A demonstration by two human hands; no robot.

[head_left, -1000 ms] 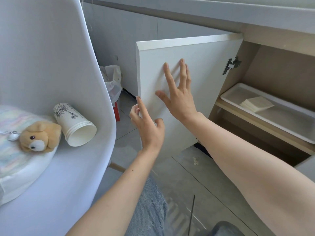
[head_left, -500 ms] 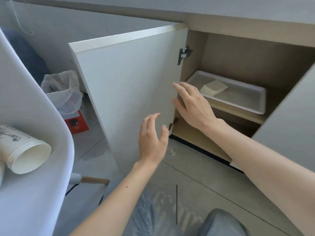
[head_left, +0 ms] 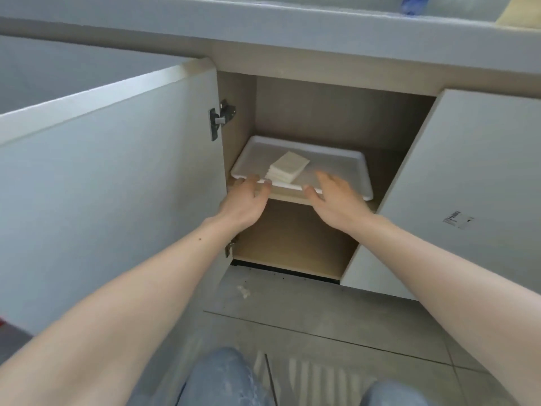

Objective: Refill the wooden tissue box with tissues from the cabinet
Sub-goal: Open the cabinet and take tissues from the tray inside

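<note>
Your left hand [head_left: 244, 200] sits at the front rim of the shallow white plastic tray [head_left: 348, 159] on the wooden cabinet shelf [head_left: 288, 197], fingers curled at the rim; grip blurred, can't tell. Your right hand [head_left: 333, 200] hovers spread, empty, over the rim. The small stack of folded cream tissues [head_left: 288, 168] lies in the tray between them. The grey cabinet door [head_left: 111, 171] stands swung wide on the left.

Head view looks down, close, into cabinet [head_left: 336, 118].

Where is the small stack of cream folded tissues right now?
In the head view, the stack of cream folded tissues lies in the white plastic tray on the open cabinet's upper shelf, just beyond both reaching hands.
</note>
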